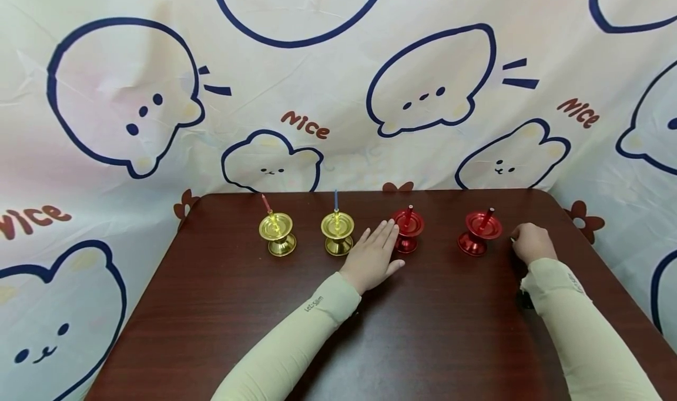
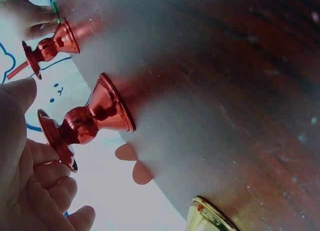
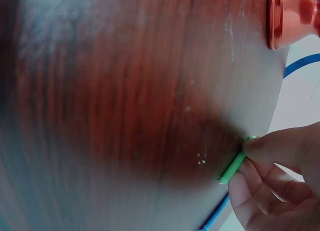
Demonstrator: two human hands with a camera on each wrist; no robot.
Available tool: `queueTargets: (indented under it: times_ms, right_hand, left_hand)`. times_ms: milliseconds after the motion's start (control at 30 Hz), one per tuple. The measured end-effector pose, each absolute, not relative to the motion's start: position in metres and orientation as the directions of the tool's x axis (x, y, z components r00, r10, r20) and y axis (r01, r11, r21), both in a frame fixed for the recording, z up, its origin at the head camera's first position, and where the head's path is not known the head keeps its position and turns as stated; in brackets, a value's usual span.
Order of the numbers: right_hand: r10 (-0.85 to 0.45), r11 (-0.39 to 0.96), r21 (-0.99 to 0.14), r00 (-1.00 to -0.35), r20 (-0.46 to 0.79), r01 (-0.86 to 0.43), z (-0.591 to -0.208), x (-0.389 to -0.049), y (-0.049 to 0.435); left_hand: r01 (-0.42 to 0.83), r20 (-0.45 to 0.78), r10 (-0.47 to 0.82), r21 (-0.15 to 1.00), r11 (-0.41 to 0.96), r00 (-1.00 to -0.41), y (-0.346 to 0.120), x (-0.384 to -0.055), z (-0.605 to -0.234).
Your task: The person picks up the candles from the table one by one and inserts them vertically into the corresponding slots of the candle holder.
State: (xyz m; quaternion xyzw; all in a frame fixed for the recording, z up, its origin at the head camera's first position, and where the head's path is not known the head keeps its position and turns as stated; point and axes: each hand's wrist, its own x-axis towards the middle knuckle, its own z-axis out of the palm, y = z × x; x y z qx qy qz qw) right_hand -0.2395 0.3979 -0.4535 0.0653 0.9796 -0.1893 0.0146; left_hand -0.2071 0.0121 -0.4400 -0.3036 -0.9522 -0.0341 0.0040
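My left hand (image 1: 372, 257) reaches over the table with fingers straight, its fingertips at the dish of the nearer red candle holder (image 1: 406, 245). In the left wrist view that red candle holder (image 2: 82, 125) stands upright beside the fingers. Past the other red candle holder (image 1: 472, 245), my right hand (image 1: 533, 243) is low over the table's right side. It pinches a short green candle (image 3: 233, 167) between thumb and fingers, plain in the right wrist view. Both red holders have a red upright post in the dish.
Left of the red holders stand two gold candle holders. One gold holder (image 1: 282, 246) bears a leaning pinkish-red candle (image 1: 266, 202); the other gold holder (image 1: 338, 246) bears an upright blue candle (image 1: 335, 201). A printed cloth (image 1: 349, 160) hangs behind the dark wooden table (image 1: 211, 330).
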Motion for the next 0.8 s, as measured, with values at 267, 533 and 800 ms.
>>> queueTargets:
  times_ms: [267,533,800]
  right_hand:
    - [0.118,0.909,-0.4,-0.993,-0.017,0.115,-0.455,-0.239,0.399]
    - [0.153,0.865,-0.477,-0.987,-0.048,0.157,-0.458,-0.227,0.405]
    - [0.159,0.856,-0.496,-0.987,-0.013,0.145,-0.457,-0.228,0.402]
  left_hand:
    - [0.57,0.028,0.569,0.068,0.819,-0.822,0.013,-0.208,-0.442]
    - [0.583,0.038,0.582,0.076,0.809,-0.812,0.015,-0.205,-0.446]
    - [0.577,0.053,0.574,0.064,0.814,-0.817,0.012,-0.208,-0.446]
